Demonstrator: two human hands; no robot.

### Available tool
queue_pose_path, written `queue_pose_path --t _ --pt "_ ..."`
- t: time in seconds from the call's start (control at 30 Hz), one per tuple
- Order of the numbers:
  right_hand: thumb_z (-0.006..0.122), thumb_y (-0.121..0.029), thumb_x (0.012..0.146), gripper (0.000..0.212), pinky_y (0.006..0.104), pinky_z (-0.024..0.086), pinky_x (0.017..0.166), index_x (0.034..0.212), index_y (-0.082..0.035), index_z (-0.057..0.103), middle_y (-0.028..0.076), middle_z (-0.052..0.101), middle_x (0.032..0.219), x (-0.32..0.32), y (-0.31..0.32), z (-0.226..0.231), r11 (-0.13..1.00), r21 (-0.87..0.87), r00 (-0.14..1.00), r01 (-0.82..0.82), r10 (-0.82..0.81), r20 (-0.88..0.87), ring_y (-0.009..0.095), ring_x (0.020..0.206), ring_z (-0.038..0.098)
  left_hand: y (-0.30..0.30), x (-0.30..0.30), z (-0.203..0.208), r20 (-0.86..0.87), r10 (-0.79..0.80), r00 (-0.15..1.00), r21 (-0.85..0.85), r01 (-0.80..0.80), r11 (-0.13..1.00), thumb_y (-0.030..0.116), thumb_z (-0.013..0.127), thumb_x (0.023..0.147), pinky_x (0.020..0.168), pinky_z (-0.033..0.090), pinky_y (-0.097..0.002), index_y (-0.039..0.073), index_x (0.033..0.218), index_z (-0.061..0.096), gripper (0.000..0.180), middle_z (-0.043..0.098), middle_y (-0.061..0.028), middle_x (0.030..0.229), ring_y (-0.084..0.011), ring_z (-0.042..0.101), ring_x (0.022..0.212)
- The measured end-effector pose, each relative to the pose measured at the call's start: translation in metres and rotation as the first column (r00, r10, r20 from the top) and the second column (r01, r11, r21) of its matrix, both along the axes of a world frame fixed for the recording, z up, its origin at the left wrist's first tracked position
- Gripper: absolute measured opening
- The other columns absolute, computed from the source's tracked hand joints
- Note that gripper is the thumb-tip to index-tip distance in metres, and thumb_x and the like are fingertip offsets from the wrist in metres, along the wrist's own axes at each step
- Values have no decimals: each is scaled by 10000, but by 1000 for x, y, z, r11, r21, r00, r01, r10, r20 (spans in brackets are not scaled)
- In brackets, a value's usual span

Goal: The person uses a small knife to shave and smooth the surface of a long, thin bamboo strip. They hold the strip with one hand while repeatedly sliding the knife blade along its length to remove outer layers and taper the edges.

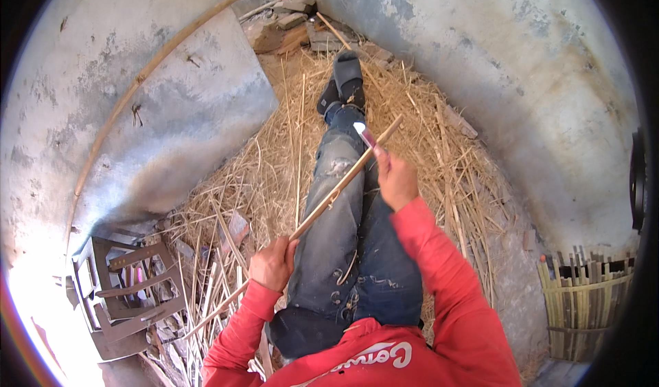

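A long pale-brown stick (340,185), perhaps bamboo, slants across my outstretched legs. My left hand (272,263) is wrapped round its lower part, and the thin tail of the stick runs on past my left forearm. Near the upper end my right hand (397,178) is closed on a knife (366,136), whose flat blade glints brightly at its tip and lies against the stick. My right fingers partly hide the knife's handle. A thin curled shaving (334,196) hangs from the stick above my dark trousers (336,232).
Straw and split strips (453,174) cover the floor around my legs. A dark wooden stool (134,287) lies tipped at lower left. A slatted basket (589,305) stands at lower right. Bricks (292,22) are heaped beyond my feet. A long curved pole (141,78) leans along the left wall.
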State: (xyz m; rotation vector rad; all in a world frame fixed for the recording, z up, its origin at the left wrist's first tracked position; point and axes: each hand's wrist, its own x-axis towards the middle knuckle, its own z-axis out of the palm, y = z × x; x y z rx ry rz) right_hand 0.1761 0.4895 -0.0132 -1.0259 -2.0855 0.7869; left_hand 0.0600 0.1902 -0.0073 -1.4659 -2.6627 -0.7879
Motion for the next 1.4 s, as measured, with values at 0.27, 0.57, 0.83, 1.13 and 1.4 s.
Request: queue_pose_path --t 0.27,0.57,0.83,1.13,1.4 --pt "607 -439 1035 434 555 470 519 827 -59 630 248 595 622 2 -39 -14 981 24 979 -194 192 70 474 583 630 30 5 8 46 33 998 6 -33 999 253 685 991 576 491 -504 63 875 598 240 641 -199 728 -418 657 659" --pt "544 -438 1062 458 582 468 525 795 -67 573 241 603 613 7 -54 -12 981 25 974 -193 189 124 485 588 623 18 -9 4 234 -19 972 33 12 999 235 693 990 589 525 -456 31 1030 667 210 676 -191 751 -387 688 672" --pt "524 -448 1072 521 575 473 566 777 -33 635 245 632 662 10 27 -16 988 155 988 1 -25 153 481 636 636 -172 -49 4 757 194 624 -284 48 958 318 696 1004 616 488 -287 1 1041 741 323 682 -48 743 -104 621 657" --pt "523 -432 1072 521 579 476 592 771 -21 630 251 638 674 -2 36 0 993 121 996 1 -12 92 479 656 638 -253 -45 -16 255 284 924 -229 -227 947 178 717 957 559 498 -378 5 884 719 187 669 -117 668 -239 657 576" --pt "517 -435 1079 494 596 465 538 787 -44 595 259 613 627 5 -56 -20 990 -30 987 -140 142 80 503 621 625 -183 -35 -23 -7 152 988 -148 -152 977 227 753 929 526 475 -471 89 854 656 184 603 -155 636 -381 624 570"
